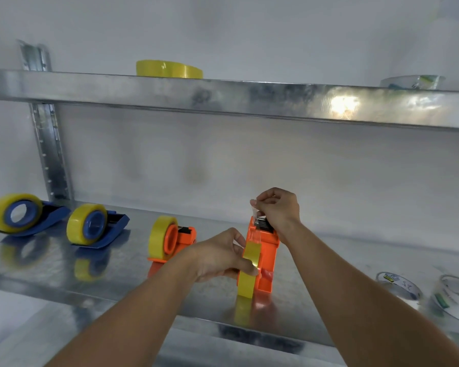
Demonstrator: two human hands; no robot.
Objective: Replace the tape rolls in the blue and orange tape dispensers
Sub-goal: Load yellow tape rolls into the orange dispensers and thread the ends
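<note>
Fingers of left hand (217, 256) curled round yellow tape roll (247, 268) in orange plastic dispenser (266, 250); right hand (277, 207) pinches clear tape end (254, 211) above cutter (wrist bent down).

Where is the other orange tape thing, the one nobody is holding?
The free orange dispenser stands mid-shelf on the lower metal shelf, between the nearer blue dispenser on its left and the left hand on its right.

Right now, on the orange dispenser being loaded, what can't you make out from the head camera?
- Hub of the orange dispenser: hidden by the yellow roll, seen edge-on, and the left hand.
- Tape end at the cutter: clear film, partly covered by the right hand fingers; whether it is seated is unclear.
- Printed rolls lower right: cut off by the frame edge, labels too blurred.
</note>
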